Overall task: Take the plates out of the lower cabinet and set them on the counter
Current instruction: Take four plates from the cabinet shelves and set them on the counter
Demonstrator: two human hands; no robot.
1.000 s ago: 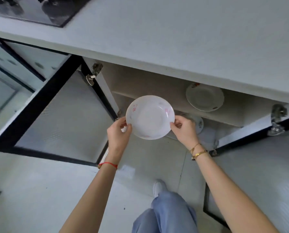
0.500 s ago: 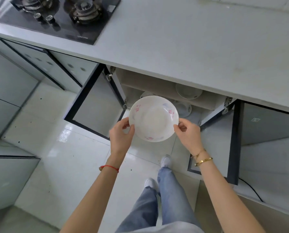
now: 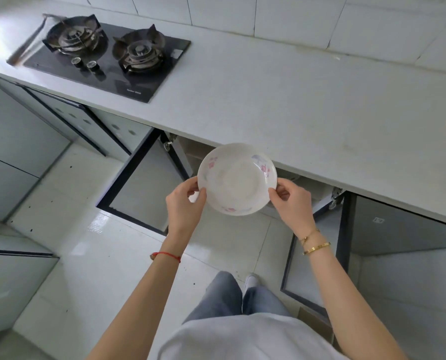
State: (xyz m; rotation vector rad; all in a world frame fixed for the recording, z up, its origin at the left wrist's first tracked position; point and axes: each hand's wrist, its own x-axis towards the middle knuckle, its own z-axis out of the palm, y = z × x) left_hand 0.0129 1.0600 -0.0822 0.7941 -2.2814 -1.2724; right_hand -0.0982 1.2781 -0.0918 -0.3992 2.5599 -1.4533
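Fingers point(image 3: 199, 196) of both hands were closed on opposite rims of a floral plate point(image 3: 237, 179), held level before the table point(image 3: 307, 105); it should be lowered flat, away from the edge.

A black glass gas hob point(image 3: 107, 62) with two burners and two knobs point(image 3: 84, 63) is set into the far left of the worktop. White wall tiles point(image 3: 294, 19) run behind it. The glossy white floor tiles point(image 3: 68, 229) show dark specks.
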